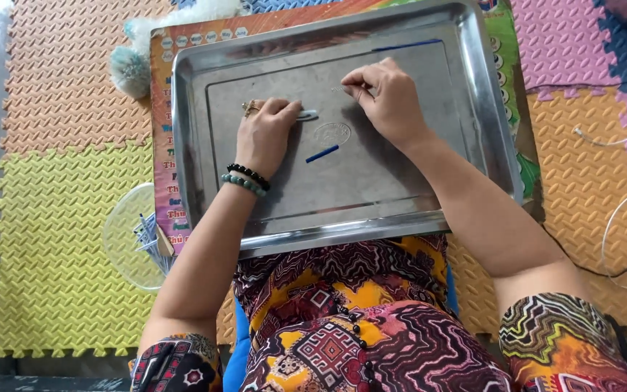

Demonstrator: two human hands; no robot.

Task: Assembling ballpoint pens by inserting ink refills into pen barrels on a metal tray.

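Head view | left hand [266, 138] presses small grey piece [306, 115] on tray [371, 218] | right hand [386, 94] pinches thin pin [344, 89]

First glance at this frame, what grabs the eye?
The big steel tray across the person's lap, at centre, with both hands on it: the left hand presses a small pale piece flat, and the right hand pinches something thin at its fingertips. A short blue stick lies between the hands. Bright foam mats in yellow, orange and pink cover the floor, with a clear dish of sticks at the left.
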